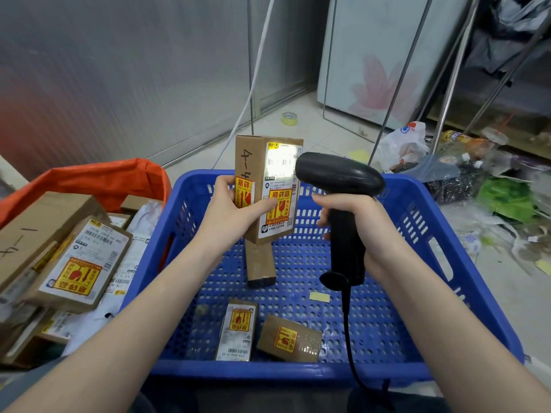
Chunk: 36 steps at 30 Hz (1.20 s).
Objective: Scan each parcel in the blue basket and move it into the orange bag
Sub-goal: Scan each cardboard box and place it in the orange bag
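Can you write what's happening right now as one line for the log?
step: scanning | left hand: holds parcel | right hand: holds scanner | blue basket: parcels remain

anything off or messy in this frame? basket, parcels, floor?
Work area looks normal: left hand holds the parcel upright under the scanner in the right hand. Odd bits: a loose yellow sticker on the blue basket floor, and plastic bags and rubbish strewn over the floor at right.

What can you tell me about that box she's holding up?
The held box is a small brown cardboard parcel, upright above the blue basket. It has a white shipping label lit by the scanner, yellow-red fragile stickers and handwriting on its side. The left hand grips it, thumb on the label.
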{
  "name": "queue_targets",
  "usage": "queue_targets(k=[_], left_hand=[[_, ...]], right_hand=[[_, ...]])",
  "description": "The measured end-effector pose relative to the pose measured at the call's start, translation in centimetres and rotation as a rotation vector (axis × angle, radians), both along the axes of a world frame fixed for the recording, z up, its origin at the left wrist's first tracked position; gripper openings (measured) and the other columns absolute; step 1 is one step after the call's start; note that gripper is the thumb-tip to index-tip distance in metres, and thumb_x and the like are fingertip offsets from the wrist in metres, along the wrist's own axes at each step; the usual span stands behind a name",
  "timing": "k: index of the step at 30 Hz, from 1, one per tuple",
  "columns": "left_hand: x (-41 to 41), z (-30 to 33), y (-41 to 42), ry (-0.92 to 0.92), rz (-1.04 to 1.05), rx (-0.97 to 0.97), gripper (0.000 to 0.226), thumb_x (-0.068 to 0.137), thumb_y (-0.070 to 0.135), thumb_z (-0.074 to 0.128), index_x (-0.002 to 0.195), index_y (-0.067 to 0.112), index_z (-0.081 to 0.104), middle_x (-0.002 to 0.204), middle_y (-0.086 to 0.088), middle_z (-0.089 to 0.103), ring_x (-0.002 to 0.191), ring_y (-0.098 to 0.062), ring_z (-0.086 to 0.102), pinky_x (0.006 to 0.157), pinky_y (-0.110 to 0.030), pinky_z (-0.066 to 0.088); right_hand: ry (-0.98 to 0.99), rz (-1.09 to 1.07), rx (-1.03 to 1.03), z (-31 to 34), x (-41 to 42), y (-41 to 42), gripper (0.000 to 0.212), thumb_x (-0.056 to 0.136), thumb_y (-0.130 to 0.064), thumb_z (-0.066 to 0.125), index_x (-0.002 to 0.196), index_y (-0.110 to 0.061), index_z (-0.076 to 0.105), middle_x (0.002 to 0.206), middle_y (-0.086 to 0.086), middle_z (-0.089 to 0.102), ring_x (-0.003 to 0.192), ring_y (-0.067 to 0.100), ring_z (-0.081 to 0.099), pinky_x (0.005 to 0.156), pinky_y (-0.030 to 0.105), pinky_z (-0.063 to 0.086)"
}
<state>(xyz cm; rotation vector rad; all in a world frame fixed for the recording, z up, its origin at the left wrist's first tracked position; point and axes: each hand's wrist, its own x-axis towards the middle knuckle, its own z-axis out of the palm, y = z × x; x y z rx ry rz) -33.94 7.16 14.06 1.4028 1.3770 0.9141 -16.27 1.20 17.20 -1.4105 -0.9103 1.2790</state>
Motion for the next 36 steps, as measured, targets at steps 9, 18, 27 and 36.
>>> queue_targets(k=[9,18,27,36], left_hand=[[-0.1,-0.22,0.36,-0.031,0.012,-0.013,0.056,0.081,0.027,0.074,0.122,0.028,0.036,0.118,0.006,0.064,0.099,-0.006,0.064,0.07,-0.015,0.047],[-0.32,-0.72,0.75,-0.037,0.037,-0.029,0.061,0.081,0.027,0.075,0.127,0.027,0.035,0.121,0.004,0.063,0.104,-0.011,0.064,0.072,-0.018,0.048],[0.13,-0.17,0.25,-0.028,-0.033,-0.029,0.063,0.081,0.028,0.073,0.131,0.025,0.035,0.119,0.004,0.065,0.099,-0.008,0.066,0.068,-0.014,0.047],[0.31,-0.08,-0.08,-0.047,-0.065,-0.017,0.06,0.081,0.027,0.073,0.13,0.024,0.037,0.114,0.005,0.068,0.095,-0.006,0.067,0.07,-0.013,0.048]], right_hand=[[-0.037,0.008,-0.016,-0.11,0.27,-0.08,0.019,0.078,-0.022,0.068,0.068,-0.009,0.06,0.063,0.002,0.058,0.073,0.017,0.057,0.075,0.036,0.047],[-0.038,-0.002,-0.012,-0.15,0.41,-0.07,0.018,0.079,-0.021,0.068,0.068,-0.009,0.061,0.063,0.001,0.058,0.074,0.017,0.058,0.074,0.036,0.048],[-0.042,-0.004,-0.004,-0.21,0.25,-0.01,0.015,0.079,-0.019,0.068,0.069,-0.009,0.061,0.063,0.002,0.058,0.073,0.019,0.057,0.073,0.036,0.047],[-0.042,-0.019,-0.01,-0.22,0.15,0.06,0.014,0.08,-0.019,0.068,0.074,-0.008,0.061,0.066,0.003,0.057,0.074,0.019,0.057,0.073,0.035,0.047]])
